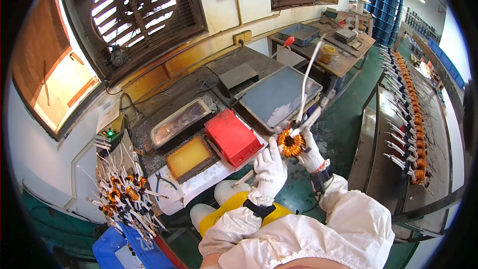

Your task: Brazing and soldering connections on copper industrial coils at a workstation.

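1. My right fingers (308, 143) clamp the right edge of the copper coil (297, 142); my left fingers (273, 147) meet its left, pinching or not I can't tell.
2. Right of frame centre, it's probably dense and stiff, best held by the rim; its white lead (303, 97) likely flexes.
3. Frame centre: red box (231, 137).

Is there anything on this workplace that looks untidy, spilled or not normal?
Two things, perhaps. At the left, the heap of copper coils lies tangled, pointing every way, while the row of coils at the right is orderly. Also, the grey tray shows a ragged whitish patch near its front, possibly residue.
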{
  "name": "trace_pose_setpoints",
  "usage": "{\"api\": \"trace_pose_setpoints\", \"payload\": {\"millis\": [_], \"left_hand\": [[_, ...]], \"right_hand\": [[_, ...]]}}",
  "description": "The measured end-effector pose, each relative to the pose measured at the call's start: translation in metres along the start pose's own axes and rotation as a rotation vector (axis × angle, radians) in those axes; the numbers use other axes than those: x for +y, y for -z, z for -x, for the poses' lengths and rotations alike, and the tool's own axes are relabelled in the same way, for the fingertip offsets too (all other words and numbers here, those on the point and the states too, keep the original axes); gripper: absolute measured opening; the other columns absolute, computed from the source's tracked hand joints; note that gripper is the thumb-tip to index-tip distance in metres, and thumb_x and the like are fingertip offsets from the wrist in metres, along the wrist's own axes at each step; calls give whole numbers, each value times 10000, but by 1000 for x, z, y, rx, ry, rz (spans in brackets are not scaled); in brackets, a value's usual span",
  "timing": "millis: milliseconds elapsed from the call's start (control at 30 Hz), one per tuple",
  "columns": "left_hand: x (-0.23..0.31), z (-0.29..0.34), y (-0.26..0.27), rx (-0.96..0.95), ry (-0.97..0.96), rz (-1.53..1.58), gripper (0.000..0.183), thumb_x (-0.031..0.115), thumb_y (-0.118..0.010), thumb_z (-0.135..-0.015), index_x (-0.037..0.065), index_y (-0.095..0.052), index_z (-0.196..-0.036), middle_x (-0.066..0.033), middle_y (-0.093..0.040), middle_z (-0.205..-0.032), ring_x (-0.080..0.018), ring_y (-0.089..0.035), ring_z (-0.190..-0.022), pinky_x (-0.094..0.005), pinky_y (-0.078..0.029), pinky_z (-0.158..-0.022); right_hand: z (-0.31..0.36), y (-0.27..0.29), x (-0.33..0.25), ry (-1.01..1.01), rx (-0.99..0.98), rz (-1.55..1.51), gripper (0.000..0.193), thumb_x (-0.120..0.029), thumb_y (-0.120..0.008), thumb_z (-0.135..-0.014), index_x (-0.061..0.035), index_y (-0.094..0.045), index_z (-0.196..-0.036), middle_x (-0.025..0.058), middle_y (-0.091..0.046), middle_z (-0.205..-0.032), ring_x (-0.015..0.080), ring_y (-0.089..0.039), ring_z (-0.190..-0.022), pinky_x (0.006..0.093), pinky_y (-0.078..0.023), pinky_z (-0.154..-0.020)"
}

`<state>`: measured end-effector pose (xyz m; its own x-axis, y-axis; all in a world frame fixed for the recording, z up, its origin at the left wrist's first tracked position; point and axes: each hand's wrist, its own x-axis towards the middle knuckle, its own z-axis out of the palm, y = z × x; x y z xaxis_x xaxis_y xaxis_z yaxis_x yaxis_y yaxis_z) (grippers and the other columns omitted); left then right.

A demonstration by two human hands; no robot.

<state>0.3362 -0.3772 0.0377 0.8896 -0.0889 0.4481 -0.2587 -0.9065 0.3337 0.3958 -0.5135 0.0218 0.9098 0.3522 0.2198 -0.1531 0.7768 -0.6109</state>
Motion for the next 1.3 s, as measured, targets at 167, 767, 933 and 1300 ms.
{"api": "trace_pose_setpoints", "payload": {"millis": [167, 767, 933, 1300], "left_hand": [[5, -1, 7, 76, -70, -56, 781, 227, -680, -686, 7, -304, -1334, -112, -490, -922, -275, -500, -854, -398, -424, -750], [-29, -4, -10, -84, 86, 203, 726, 341, -712, -683, 63, -390, -1271, -150, -570, -957, -300, -574, -891, -411, -459, -771], [-37, -11, 1, -383, 452, 382, 414, 255, -695, -729, 98, -558, -1086, -152, -626, -964, -320, -597, -947, -368, -461, -803], [-52, 6, 5, -909, 627, 1969, 107, 136, -553, -857, 57, -518, -920, 41, -415, -591, -79, -383, -496, -227, -336, -502]], "right_hand": [[-3, 3, 7, 86, -11, -252, 549, -451, -537, -857, -11, -472, -1178, 195, -513, -1192, 322, -511, -1100, 463, -448, -922], [0, -22, 7, -101, 58, 81, 428, -389, -410, -942, -7, -502, -1110, 114, -555, -1100, 226, -528, -1018, 388, -416, -909], [-15, -12, 17, -126, 74, 149, 377, -307, -400, -954, -13, -484, -1173, 82, -536, -1134, 197, -518, -1036, 356, -373, -950], [-18, -44, 29, -206, -169, 7, 736, -315, -698, -756, -66, -321, -1337, 168, -465, -1256, 310, -532, -1079, 447, -468, -887]]}}
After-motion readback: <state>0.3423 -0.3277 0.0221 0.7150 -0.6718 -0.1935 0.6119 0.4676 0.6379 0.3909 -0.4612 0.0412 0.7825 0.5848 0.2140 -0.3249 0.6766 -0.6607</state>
